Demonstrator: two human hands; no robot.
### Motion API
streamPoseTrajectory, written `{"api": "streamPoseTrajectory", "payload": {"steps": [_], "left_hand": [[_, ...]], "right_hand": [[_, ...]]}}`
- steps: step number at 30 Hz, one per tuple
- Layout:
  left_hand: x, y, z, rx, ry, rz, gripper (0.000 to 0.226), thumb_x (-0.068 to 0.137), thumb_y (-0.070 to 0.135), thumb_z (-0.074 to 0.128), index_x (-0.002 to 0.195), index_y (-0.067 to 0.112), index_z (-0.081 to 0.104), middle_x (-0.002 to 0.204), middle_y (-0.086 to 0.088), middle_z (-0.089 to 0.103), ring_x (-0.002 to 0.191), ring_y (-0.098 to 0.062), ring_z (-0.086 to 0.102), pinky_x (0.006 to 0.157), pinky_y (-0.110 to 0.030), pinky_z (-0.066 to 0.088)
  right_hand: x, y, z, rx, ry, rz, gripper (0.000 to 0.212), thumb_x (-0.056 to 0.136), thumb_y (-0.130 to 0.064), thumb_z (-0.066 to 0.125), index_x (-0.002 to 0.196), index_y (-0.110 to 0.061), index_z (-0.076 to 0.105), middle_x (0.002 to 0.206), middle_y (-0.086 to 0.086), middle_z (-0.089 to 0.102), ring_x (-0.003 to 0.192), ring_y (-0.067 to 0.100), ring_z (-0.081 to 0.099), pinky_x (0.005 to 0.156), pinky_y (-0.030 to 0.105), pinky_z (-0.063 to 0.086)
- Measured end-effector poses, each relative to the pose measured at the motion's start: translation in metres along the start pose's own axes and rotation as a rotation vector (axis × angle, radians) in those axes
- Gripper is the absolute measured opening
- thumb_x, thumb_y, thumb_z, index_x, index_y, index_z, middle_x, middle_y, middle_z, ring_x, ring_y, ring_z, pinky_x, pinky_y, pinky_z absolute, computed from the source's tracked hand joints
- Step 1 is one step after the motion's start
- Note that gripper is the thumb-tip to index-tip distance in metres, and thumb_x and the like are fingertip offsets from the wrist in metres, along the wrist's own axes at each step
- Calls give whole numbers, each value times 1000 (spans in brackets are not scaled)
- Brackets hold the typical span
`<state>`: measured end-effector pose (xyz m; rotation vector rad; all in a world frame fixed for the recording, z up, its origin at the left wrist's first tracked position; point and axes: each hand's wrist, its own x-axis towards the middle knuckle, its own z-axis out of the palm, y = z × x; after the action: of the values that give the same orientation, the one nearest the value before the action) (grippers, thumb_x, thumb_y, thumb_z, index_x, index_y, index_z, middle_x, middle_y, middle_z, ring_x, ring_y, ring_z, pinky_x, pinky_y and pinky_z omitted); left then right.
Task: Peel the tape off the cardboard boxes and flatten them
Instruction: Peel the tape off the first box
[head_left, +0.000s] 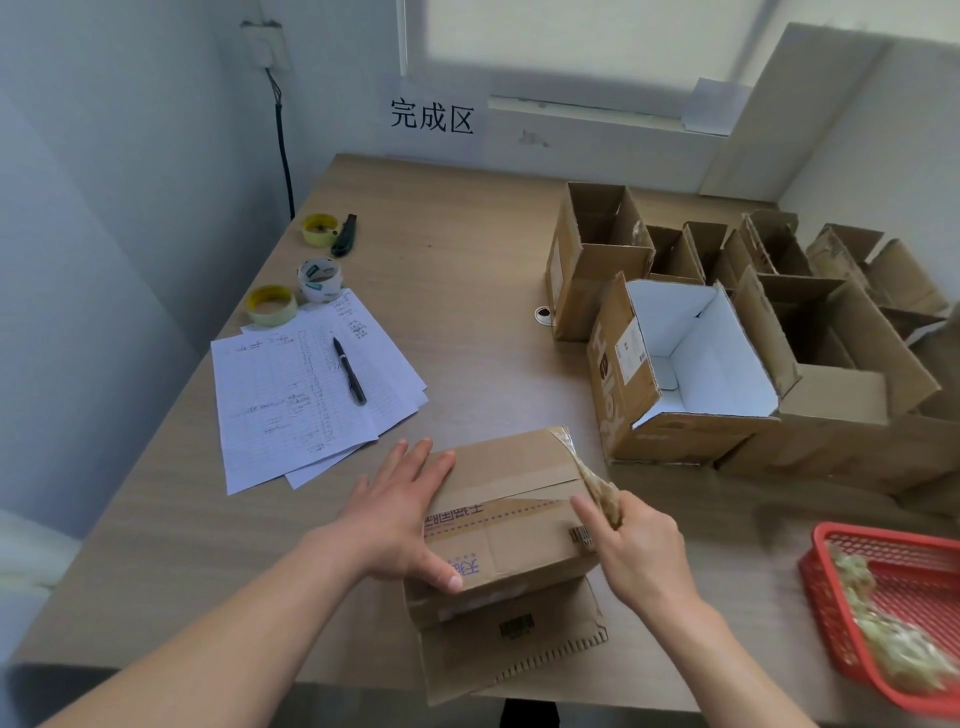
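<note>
Cardboard box (498, 525) number whatever is sitting at the near edge of the tabletop (457, 291), right in front of the person, mid-peel. Left hand (400, 514) lies flat with straight fingers, pressing on the box's left end to keep it from sliding. Right hand (636, 545) has its fingers pinched round a crumpled strip of tape (597, 486) that runs up to the box's far right corner, where it looks like it's not free yet. So I'd say we're on the peeling step, not the flattening. Next move probably needs a steady pull away from that corner while the left hand holds the box down, then the wad likely goes in the red basket (831, 587) at the right edge.
</note>
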<state>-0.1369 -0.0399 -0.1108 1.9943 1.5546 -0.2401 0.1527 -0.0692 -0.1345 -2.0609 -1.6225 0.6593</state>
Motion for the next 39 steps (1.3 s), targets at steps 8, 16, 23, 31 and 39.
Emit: {"api": "streamPoseTrajectory", "payload": {"steps": [8, 16, 23, 31, 39], "left_hand": [[-1, 2, 2, -9, 17, -7, 145, 51, 72, 82, 156, 37, -11, 162, 11, -27, 147, -17, -30, 121, -55, 1], [-7, 2, 3, -20, 11, 14, 142, 53, 71, 83, 155, 39, -11, 161, 13, -28, 147, -16, -31, 120, -54, -2], [-3, -2, -1, -46, 6, -3, 143, 54, 72, 82, 156, 38, -12, 162, 11, -27, 147, -17, -30, 122, -55, 1], [9, -1, -13, 60, -15, 34, 143, 54, 72, 82, 156, 36, -11, 163, 8, -24, 148, -20, -28, 122, -54, -3], [18, 6, -30, 173, 101, 59, 136, 60, 54, 86, 155, 39, -9, 163, 6, -25, 149, -22, -26, 121, -51, -4]], "right_hand": [[-2, -2, 13, 77, 99, 56, 48, 101, -42, 49, 59, -19, 52, 59, -4, 59, 65, 24, 54, 57, 36, 30], [-12, 3, 20, 61, 284, -52, 40, 98, -16, 58, 61, -2, 53, 51, 5, 53, 51, 31, 49, 52, 40, 37], [7, -11, -1, -96, 144, -150, 35, 97, -30, 59, 64, -19, 54, 57, -8, 54, 57, 22, 48, 54, 34, 32], [21, -28, -10, -5, -116, 200, 67, 78, -81, 48, 115, -28, 62, 109, -1, 70, 94, 19, 60, 75, 37, 48], [37, -45, 14, -65, -124, 134, 47, 98, -58, 42, 122, -18, 39, 113, 7, 64, 95, 29, 57, 77, 40, 42]]}}
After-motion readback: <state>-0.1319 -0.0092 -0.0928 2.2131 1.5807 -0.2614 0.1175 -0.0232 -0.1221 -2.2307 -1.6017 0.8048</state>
